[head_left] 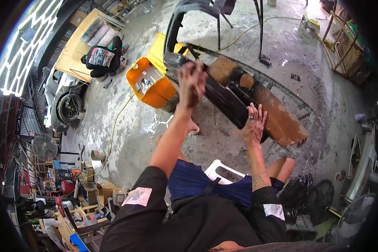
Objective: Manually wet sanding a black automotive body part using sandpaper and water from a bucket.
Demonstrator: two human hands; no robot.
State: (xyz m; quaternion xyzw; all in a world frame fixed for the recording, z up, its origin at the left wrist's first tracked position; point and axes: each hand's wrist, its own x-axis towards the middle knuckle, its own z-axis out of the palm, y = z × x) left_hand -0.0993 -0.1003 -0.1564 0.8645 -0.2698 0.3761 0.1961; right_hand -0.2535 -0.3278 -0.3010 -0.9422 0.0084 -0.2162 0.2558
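Observation:
A long black car bumper [224,98] slants before me, its surface glossy, its far end curving up into a frame shape. Over its upper middle is my left hand [192,82], smeared by motion; whether anything is under the fingers I cannot make out. At the near end of the bumper lies my right hand [253,124], fingers spread and stretched out, a ring on one of them. Beneath and beside the bumper are worn brown boards [281,115] on a dark frame.
A cut-open orange container [153,86] stands left of the bumper. Below my hands a white plastic stool [216,170] shows. Another person [101,59] crouches far left by a wooden panel [73,52]. A yellow hose [117,122] crosses the wet floor. Tools and boxes crowd the lower left.

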